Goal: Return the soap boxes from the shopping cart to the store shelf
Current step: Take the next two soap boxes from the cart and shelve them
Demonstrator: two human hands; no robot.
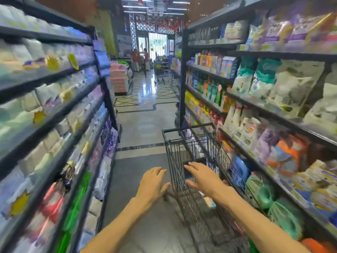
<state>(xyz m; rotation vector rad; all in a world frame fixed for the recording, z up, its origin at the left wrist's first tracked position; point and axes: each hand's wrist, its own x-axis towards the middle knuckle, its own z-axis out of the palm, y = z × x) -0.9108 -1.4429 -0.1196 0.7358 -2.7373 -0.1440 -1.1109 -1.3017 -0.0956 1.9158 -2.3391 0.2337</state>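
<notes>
Between two stocked store shelves (273, 110), a black wire shopping cart (193, 143) is reached toward by the left hand (152, 181) and right hand (204, 177), both spread flat and holding nothing.

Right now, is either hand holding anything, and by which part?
Nothing is held. The left hand and right hand are both open, fingers straight, reaching over the shopping cart.

one shopping cart (193, 148), two hands (152, 181), two shelving units (284, 114)
</notes>
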